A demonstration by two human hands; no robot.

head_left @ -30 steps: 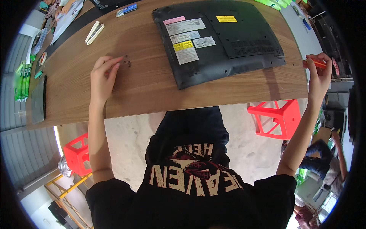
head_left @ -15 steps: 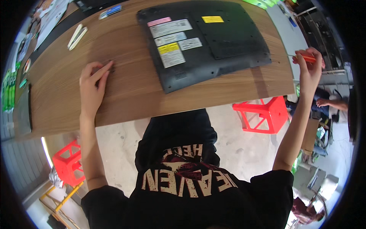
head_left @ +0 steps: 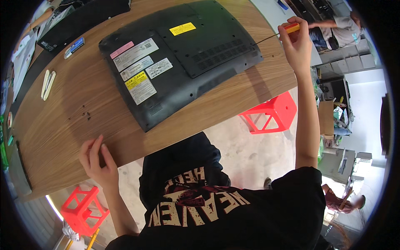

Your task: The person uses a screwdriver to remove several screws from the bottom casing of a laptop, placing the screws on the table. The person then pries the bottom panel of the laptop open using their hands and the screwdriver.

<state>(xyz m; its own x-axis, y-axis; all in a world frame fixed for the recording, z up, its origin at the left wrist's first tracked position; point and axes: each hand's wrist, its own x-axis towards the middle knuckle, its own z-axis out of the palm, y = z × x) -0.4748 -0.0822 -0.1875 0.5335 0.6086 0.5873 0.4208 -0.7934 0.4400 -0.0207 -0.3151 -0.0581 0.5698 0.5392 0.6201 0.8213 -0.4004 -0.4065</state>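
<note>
The right hand [head_left: 299, 48] is closed on the orange handle of a screwdriver [head_left: 292, 28] above the right end of the counter [head_left: 50, 137], and the thin shaft points to the right side of the black laptop [head_left: 179, 60], though I cannot tell if its tip touches. This laptop lies with its underside up, one corner close to the counter's near edge. The left hand [head_left: 99, 162], its fingers loosely bent and a little apart, is at the near edge toward the left, near some small dark pieces [head_left: 88, 113].
</note>
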